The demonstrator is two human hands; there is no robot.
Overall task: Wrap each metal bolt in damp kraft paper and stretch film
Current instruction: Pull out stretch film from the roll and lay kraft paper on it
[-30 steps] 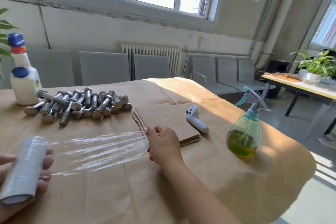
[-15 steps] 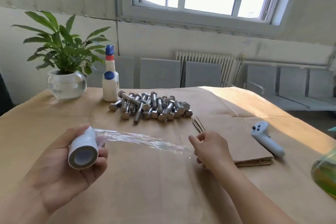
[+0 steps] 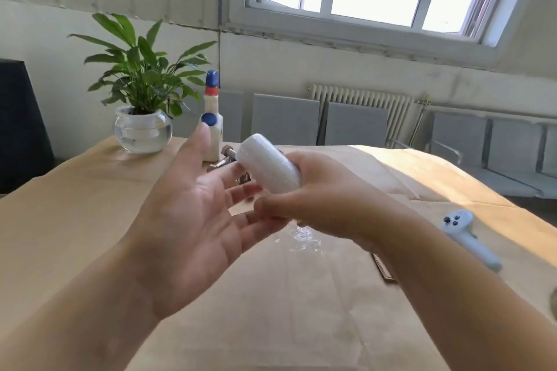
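Observation:
My right hand (image 3: pixel 325 199) grips the white roll of stretch film (image 3: pixel 268 167) and holds it up above the table. A crumpled piece of clear film (image 3: pixel 303 238) hangs just below that hand. My left hand (image 3: pixel 193 214) is spread open, palm up, beside the roll, its fingertips close to the right hand. The pile of metal bolts (image 3: pixel 229 156) lies behind the hands, mostly hidden; only a few ends show. The stack of kraft paper sheets (image 3: pixel 384 269) peeks out under my right forearm.
Brown kraft paper covers the table (image 3: pixel 75 205). At the back left stand a potted plant in a glass bowl (image 3: pixel 141 129) and a white bottle with a blue cap (image 3: pixel 212 126). A pale blue controller (image 3: pixel 470 238) lies at the right. Grey chairs line the wall.
The roll has passed from my left hand to my right. The stretched film strip between the hands is gone, now a crumpled bit under the right hand. The camera has tilted up.

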